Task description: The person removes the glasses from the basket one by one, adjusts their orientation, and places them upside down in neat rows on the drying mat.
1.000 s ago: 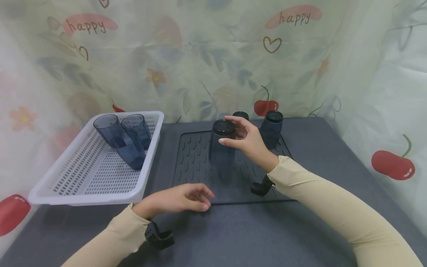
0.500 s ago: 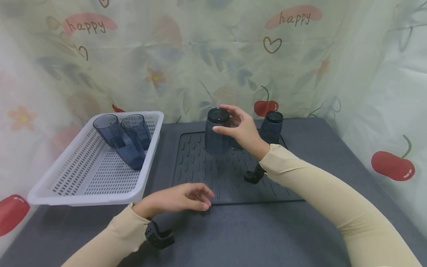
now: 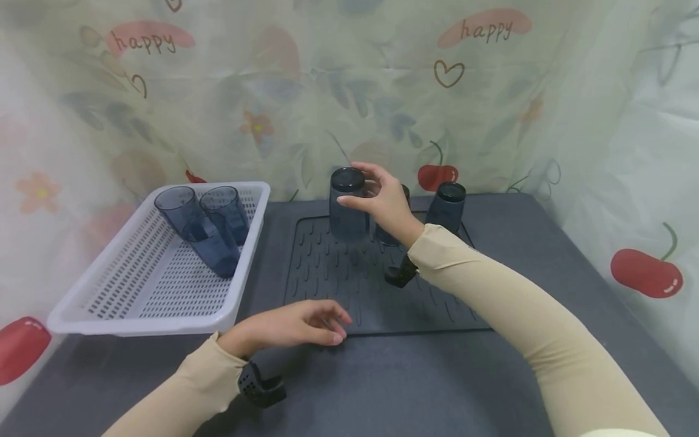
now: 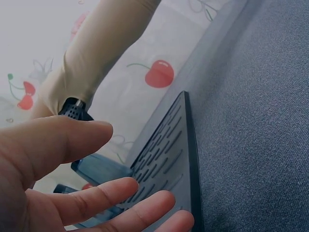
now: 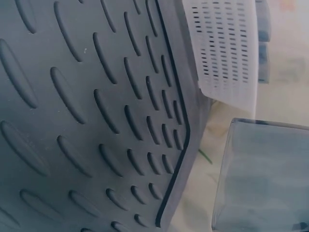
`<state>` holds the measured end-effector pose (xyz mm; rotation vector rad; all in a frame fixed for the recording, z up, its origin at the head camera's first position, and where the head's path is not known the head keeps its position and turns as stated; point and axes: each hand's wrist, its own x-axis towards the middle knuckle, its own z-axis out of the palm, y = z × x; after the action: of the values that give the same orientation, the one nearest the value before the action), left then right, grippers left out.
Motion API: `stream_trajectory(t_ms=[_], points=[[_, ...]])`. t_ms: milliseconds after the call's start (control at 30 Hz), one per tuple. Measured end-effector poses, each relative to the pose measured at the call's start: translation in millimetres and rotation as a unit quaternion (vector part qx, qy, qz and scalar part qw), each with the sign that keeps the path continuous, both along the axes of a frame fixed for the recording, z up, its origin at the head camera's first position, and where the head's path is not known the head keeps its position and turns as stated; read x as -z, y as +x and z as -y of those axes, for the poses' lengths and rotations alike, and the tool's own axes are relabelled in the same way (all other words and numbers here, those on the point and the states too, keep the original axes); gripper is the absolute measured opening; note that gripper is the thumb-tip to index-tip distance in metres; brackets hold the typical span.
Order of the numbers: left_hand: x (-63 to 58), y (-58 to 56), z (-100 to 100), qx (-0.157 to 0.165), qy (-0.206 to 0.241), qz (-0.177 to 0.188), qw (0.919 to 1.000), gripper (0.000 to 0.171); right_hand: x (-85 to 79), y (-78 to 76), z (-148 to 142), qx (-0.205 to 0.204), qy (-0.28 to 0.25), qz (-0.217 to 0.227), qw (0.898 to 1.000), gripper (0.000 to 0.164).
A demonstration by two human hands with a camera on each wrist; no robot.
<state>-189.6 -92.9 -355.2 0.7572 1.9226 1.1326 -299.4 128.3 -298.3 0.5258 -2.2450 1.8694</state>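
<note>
My right hand (image 3: 390, 206) grips an upside-down blue tinted glass (image 3: 343, 224) near its base, over the back of a dark ribbed drying mat (image 3: 317, 273). In the right wrist view, the rim of this glass (image 5: 265, 179) shows apart from the mat (image 5: 111, 121). Beside it, a second upturned glass (image 3: 386, 235) is partly hidden by my hand. A third glass (image 3: 448, 209) stands upside down farther right on the mat. My left hand (image 3: 289, 328) is loosely curled near the mat's front edge, and its fingers (image 4: 145, 210) hold nothing.
To the left is a white perforated basket (image 3: 252, 267) with three blue glasses (image 3: 215, 246) leaning in its far right part. A grey cloth-like surface (image 3: 393, 382) lies under everything. Behind hangs a patterned curtain (image 3: 306, 109) with cherries and flowers.
My right hand has carried the upturned glass left and toward the back of the mat. The second glass behind it shows more now. My left hand has stayed in place.
</note>
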Motion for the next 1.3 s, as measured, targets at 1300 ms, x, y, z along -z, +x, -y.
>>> stream_trajectory(t_ms=[1300], points=[[1.2, -0.6, 1, 0.003, 0.006, 0.012, 0.9999, 0.038, 58.9, -34.9, 24, 0.050, -0.026, 0.014, 0.998, 0.070]])
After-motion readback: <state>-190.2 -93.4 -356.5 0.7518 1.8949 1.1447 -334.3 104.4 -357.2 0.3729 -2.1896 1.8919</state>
